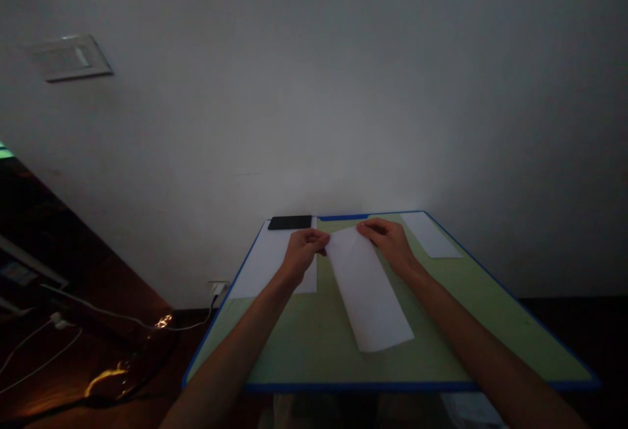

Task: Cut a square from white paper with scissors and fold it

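Paper strip [370, 291]: white, long, narrow, faintly creased near the top; just right of center in the lower half of the frame, above the green desk [314, 357].
Left hand [303, 251]: fingertips pinched on the strip's upper left corner.
Right hand [387, 238]: thumb and fingers closed on the upper right corner.
Left of strip: white sheet [260, 265], black flat object [289, 222] on its top edge.
Upper right of desk: another white piece [432, 236].
Upper left of frame: wall switch [72, 58].

The table [338, 363] is pale green, with a blue edge [417, 387]. The paper [370, 291] is plain white. The phone [289, 222], at eleven o'clock, is black. The wall [314, 89] looks plain grey.
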Demonstrator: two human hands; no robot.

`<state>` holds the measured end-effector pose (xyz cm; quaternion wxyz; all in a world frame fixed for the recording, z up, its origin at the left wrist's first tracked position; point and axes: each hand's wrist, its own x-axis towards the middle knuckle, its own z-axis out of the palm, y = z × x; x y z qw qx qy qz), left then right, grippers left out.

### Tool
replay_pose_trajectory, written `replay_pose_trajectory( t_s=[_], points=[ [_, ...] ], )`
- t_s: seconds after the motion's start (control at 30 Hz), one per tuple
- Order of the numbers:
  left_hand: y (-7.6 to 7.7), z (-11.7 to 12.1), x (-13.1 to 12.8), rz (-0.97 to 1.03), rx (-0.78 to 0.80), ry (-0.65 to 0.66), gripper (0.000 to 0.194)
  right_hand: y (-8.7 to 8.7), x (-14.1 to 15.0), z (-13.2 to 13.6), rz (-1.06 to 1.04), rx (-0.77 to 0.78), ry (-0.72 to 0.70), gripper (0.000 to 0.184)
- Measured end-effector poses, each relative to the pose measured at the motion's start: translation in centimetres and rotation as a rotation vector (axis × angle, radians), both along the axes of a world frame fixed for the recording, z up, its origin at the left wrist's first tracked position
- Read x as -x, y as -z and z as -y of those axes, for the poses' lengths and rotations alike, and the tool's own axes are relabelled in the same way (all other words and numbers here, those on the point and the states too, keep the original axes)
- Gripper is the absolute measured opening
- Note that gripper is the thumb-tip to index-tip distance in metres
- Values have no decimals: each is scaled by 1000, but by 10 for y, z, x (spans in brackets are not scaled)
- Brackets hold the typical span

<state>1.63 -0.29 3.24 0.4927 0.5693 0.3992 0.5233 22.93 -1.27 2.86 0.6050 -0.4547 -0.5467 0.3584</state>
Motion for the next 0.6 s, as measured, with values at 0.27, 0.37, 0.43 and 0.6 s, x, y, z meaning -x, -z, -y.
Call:
replay_pose_trajectory(
  t_s=[0.27, 0.37, 0.43, 0.6],
  points=[
    [-1, 7, -8, 19, 87, 121, 41, -4, 3, 3, -21, -29, 38, 31],
    [3, 11, -14, 8, 160, 208, 45, -3, 4, 4, -39, -39, 27, 32],
    [5, 12, -15, 6, 166, 210, 45, -2, 5, 4, -43, -46, 25, 32],
    [11, 8, -14, 16, 131, 161, 42, 0, 5, 2, -18, -94, 39, 33]
  ],
)
